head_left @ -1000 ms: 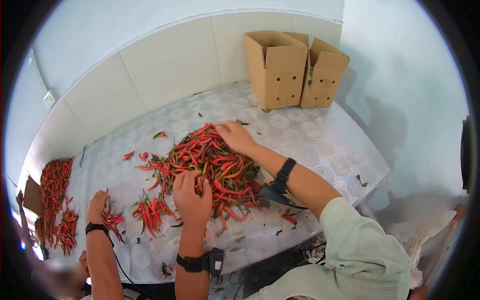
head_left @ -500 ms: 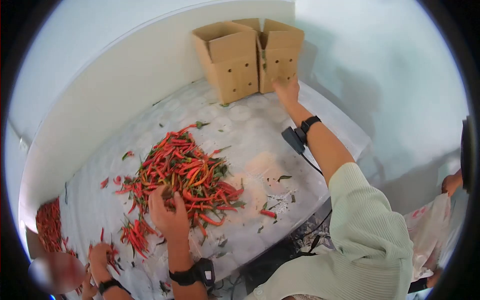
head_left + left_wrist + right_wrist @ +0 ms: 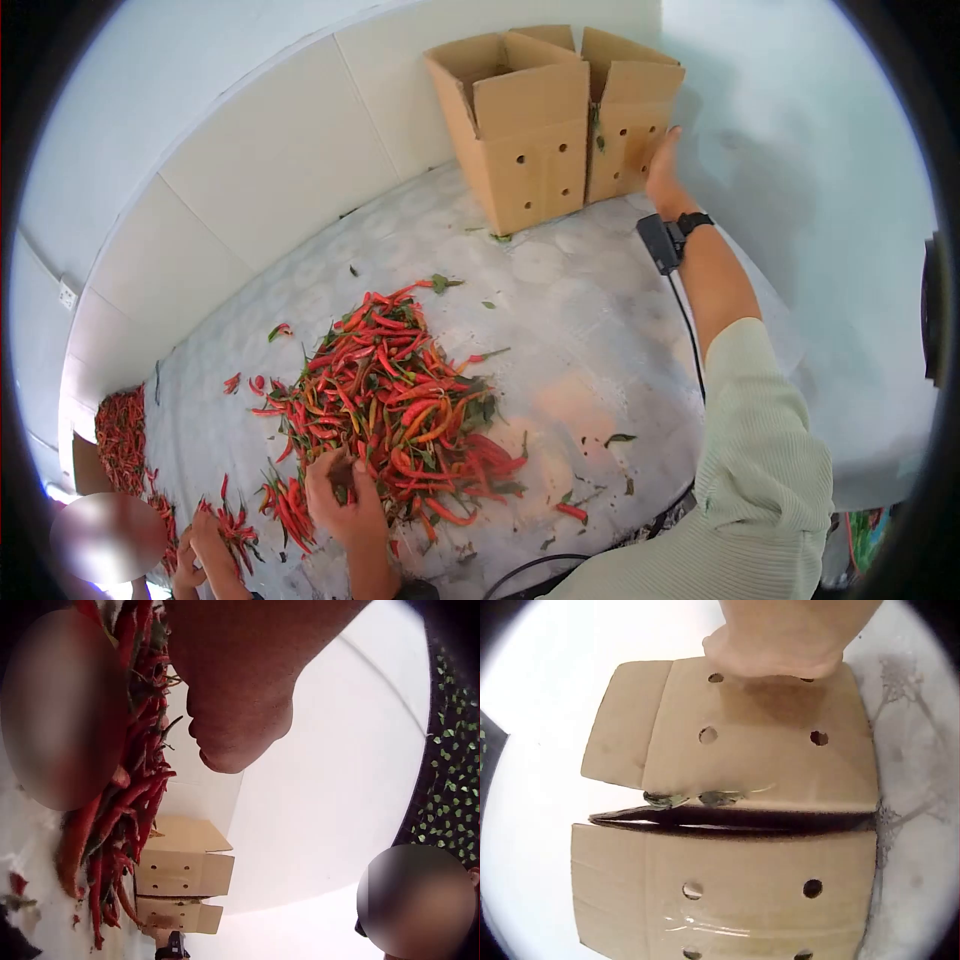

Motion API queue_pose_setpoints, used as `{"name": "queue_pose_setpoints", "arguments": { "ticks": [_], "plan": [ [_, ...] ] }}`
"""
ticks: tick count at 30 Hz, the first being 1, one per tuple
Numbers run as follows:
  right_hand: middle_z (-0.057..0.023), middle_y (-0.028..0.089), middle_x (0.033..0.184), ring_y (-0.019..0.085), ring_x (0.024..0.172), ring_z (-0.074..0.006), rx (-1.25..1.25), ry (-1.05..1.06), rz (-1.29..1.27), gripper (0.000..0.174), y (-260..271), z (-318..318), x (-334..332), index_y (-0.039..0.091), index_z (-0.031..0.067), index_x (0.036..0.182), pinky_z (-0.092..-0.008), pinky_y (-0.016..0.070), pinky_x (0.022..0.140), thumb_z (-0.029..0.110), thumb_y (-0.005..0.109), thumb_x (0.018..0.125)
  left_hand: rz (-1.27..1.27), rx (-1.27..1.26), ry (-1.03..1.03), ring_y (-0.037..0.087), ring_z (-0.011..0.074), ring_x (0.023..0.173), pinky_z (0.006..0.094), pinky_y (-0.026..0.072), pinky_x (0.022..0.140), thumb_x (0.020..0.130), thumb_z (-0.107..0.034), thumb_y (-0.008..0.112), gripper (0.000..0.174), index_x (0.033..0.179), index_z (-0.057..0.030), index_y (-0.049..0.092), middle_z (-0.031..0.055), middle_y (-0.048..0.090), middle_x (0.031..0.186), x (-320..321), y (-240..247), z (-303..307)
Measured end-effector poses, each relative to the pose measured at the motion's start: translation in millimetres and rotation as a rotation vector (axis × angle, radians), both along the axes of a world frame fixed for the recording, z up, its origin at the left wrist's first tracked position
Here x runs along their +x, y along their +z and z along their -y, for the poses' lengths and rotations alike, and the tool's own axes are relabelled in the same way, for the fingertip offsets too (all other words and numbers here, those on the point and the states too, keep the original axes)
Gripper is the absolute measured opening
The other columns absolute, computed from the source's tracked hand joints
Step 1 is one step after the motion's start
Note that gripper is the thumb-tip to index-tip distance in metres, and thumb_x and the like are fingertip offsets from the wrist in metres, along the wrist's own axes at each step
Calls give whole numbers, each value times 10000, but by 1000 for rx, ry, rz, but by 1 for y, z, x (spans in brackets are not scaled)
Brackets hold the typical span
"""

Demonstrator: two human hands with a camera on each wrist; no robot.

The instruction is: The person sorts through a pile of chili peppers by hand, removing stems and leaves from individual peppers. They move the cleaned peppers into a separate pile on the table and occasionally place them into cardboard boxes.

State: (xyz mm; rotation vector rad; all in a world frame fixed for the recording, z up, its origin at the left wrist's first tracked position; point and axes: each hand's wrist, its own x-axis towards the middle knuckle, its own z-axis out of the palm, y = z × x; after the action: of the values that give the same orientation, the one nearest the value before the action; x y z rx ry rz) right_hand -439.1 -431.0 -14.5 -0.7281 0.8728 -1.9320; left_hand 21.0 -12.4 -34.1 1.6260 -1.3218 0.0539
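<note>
A heap of red chili peppers [image 3: 385, 390], with some orange and green ones, lies on the table's lace-patterned covering. My left hand [image 3: 345, 500] rests at its near edge with fingers loosely bent; in the left wrist view that hand's [image 3: 229, 705] fingertips are hidden. Two open-topped cardboard boxes stand side by side at the back. My right hand [image 3: 664, 172] lies flat against the outer side of the right box [image 3: 628, 125], nearest the wall. From the right wrist, this hand [image 3: 784, 637] covers part of that box's edge. The left box [image 3: 530, 140] adjoins it.
Another person's hand [image 3: 208, 545] works over a small bunch of chilies [image 3: 235, 535] on the left. Farther left stretches a second chili heap [image 3: 120, 430]. Loose leaves and a stray chili [image 3: 572, 512] lie near the front edge. A tiled wall [image 3: 270, 200] runs behind.
My right hand has left the chili heap and reached across to the right box, ending at its outer side. The left hand stays by the heap. The head view has shifted.
</note>
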Motion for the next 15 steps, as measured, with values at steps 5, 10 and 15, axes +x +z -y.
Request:
{"name": "queue_pose_setpoints", "arguments": {
  "ticks": [5, 10, 15],
  "plan": [
    [-128, 386, 1533, 372, 1398, -271, 17, -118, -147, 778, -37, 75, -30, 317, 22, 1520, -396, 284, 1159, 616, 199, 1031, -97, 14, 42, 590, 159, 739, 298, 482, 675, 850, 4, 670, 234, 1076, 3, 607, 91, 618, 928, 6, -4, 0],
    [-101, 334, 1566, 326, 1429, -261, -31, -43, -233, 809, -34, 60, -12, 229, 57, 1559, -403, 264, 1177, 654, 189, 1015, 19, 22, 53, 577, 144, 726, 275, 466, 657, 859, 5, 665, 218, 1070, 10, 609, 83, 611, 904, 4, 6, -1],
    [-127, 504, 1409, 494, 1271, -299, 317, -350, -514, 626, -40, 56, -64, 434, 45, 1423, -440, 364, 1083, 510, 291, 1030, -23, 35, 48, 610, 121, 874, 251, 496, 759, 917, -8, 644, 228, 1137, 9, 585, 72, 625, 1010, 12, 11, -6]
  ]
}}
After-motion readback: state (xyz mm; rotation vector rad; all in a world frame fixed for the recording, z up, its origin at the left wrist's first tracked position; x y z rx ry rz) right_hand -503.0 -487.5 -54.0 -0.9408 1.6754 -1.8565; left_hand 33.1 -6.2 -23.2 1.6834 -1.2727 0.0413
